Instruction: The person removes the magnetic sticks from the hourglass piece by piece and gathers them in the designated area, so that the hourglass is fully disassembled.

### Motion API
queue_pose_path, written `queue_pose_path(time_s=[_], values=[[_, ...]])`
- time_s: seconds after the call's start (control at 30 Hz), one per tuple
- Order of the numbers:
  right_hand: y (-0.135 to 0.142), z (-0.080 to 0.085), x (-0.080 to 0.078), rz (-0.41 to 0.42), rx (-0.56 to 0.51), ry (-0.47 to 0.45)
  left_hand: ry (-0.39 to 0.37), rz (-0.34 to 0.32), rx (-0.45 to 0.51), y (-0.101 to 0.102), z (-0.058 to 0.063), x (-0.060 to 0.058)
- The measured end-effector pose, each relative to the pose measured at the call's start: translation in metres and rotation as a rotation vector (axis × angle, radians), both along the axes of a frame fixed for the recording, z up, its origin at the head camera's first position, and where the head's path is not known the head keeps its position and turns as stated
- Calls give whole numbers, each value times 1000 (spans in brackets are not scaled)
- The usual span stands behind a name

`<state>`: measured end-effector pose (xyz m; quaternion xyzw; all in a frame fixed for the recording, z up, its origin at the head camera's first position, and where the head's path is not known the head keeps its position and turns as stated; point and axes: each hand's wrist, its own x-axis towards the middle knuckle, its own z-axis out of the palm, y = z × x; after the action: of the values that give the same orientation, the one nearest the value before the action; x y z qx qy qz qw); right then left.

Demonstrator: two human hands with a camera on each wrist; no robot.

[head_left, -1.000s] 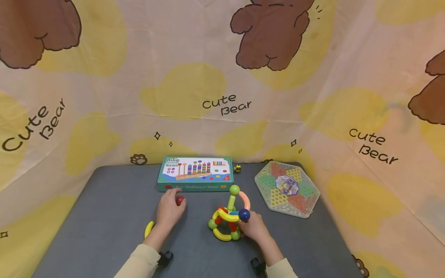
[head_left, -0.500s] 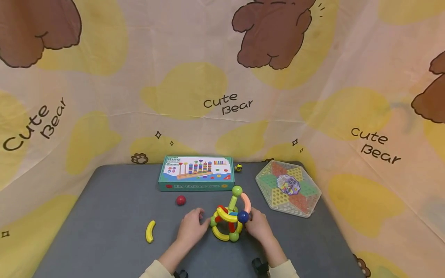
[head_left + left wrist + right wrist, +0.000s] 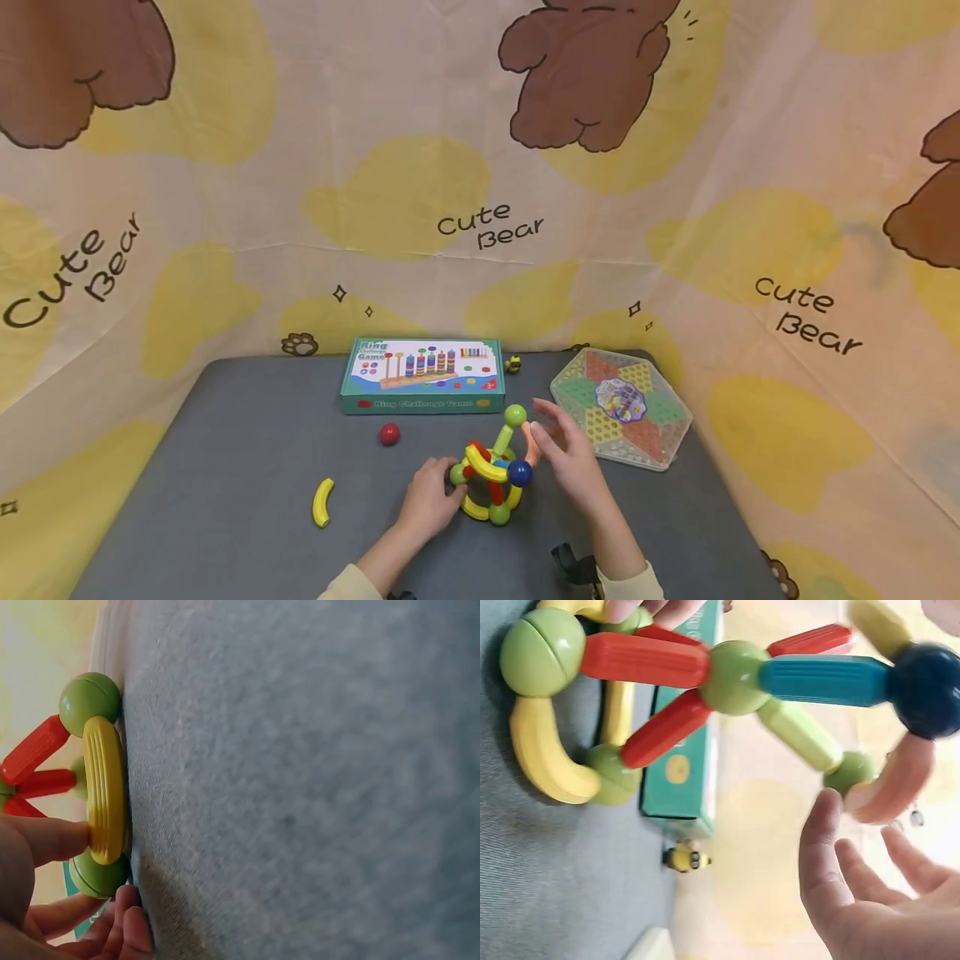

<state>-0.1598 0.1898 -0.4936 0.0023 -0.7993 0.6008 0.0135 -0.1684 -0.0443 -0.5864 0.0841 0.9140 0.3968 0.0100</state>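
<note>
A ball-and-stick building toy (image 3: 486, 467) stands on the table with green balls, red sticks and curved yellow sticks at its base. A light green stick rises to a green ball (image 3: 515, 415) on top, and a curved pink stick (image 3: 896, 784) runs from there to a dark blue ball (image 3: 520, 473). My left hand (image 3: 429, 500) grips the base's left corner, thumb on a curved yellow stick (image 3: 106, 791) and fingers around the green ball (image 3: 99, 876). Beside the pink stick, my right hand (image 3: 577, 467) has its fingers spread, with the thumb tip right at the stick's upper end.
A red ball (image 3: 389, 434) and a loose curved yellow stick (image 3: 322, 502) lie to the left on the grey table (image 3: 225, 467). Behind are a Ring Challenge Game box (image 3: 422, 403), a small yellow-and-black figure (image 3: 513, 363) and a hexagonal Chinese checkers board (image 3: 621, 408).
My left hand has left the red ball and moved right to grip the toy's base. My right hand has let go low on the toy and risen to the pink stick.
</note>
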Motion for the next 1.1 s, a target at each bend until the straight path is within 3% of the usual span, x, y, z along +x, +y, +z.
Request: queue_pose_path(time_s=[0.13, 0.23, 0.47, 0.77, 0.93, 1.1], values=[[-1, 6, 8, 97, 40, 17, 13, -11, 24, -1, -4, -4], [-2, 7, 15, 150, 10, -2, 19, -38, 45, -5, -6, -7], [-1, 7, 20, 205, -41, -98, 47, -77, 50, -10, -8, -11], [1, 9, 25, 238, -46, -106, 46, -108, 55, -7, -5, -8], [2, 10, 29, 224, -59, -129, 55, -81, 88, -7, 10, -1], [2, 11, 29, 226, -72, -137, 59, -92, 317, -11, 44, 7]])
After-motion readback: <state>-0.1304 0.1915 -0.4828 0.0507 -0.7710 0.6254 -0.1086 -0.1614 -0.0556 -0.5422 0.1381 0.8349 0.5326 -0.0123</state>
